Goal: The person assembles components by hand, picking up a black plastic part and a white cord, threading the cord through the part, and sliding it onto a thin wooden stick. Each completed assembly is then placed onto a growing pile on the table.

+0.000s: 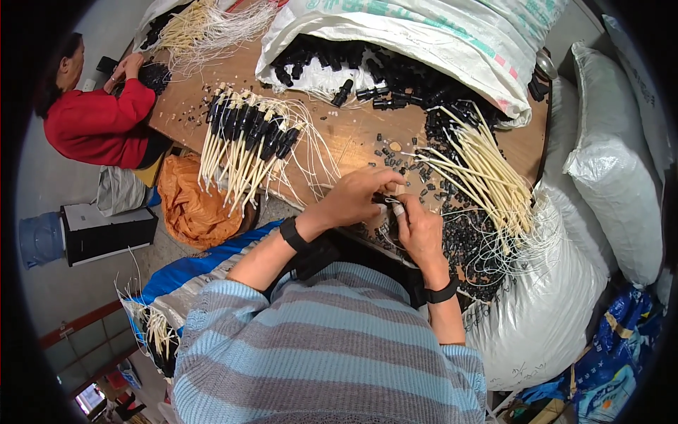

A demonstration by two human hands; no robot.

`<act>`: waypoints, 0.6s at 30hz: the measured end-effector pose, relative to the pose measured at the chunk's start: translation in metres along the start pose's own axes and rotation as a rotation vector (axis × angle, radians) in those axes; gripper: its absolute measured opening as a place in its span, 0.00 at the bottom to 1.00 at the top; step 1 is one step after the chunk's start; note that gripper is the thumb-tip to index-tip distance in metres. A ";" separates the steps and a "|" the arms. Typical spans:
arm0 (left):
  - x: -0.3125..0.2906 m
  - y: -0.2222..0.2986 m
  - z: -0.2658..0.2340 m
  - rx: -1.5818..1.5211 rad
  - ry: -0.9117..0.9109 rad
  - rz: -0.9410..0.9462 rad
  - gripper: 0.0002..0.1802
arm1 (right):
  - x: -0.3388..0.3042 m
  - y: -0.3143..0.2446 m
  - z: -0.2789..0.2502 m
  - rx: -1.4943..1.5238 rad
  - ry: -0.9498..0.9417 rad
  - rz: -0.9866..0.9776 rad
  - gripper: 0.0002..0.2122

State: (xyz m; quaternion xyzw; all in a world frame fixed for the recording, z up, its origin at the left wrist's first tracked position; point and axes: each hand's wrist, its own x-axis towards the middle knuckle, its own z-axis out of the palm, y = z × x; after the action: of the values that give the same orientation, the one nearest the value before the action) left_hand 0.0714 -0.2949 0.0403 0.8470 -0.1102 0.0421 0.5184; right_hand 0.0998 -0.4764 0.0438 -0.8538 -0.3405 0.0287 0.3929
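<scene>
At the near tabletop (353, 134) edge, my left hand (357, 196) and right hand (418, 230) pinch a small black cap (385, 201) onto a cream tube (398, 210); a slip could drop it among loose caps (466, 240).

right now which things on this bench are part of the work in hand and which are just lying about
In hand:
left hand and right hand, pinching a small black plastic cap and cream stick
loose cream sticks with white wires
finished black-capped sticks
white sack of black caps

Lying about:
orange bag
blue water jug

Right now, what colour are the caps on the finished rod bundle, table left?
Black caps on cream rods, clearest in the head view.
</scene>
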 end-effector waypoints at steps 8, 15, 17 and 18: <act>0.000 0.003 -0.006 -0.099 0.244 0.269 0.12 | -0.004 0.000 -0.001 0.187 0.025 0.036 0.07; 0.025 -0.048 -0.019 0.141 0.166 0.009 0.17 | -0.009 0.012 0.004 0.278 0.102 0.336 0.06; 0.044 -0.067 -0.022 0.260 0.274 -0.090 0.19 | -0.012 0.017 0.005 0.420 0.172 0.431 0.05; 0.056 -0.076 -0.022 0.333 0.245 0.042 0.20 | -0.012 0.022 0.006 0.450 0.176 0.463 0.04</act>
State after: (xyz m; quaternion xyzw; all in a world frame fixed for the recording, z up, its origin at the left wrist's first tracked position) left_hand 0.1438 -0.2507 -0.0053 0.9070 -0.0557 0.1732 0.3797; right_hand 0.1007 -0.4900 0.0224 -0.7996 -0.0873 0.1175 0.5825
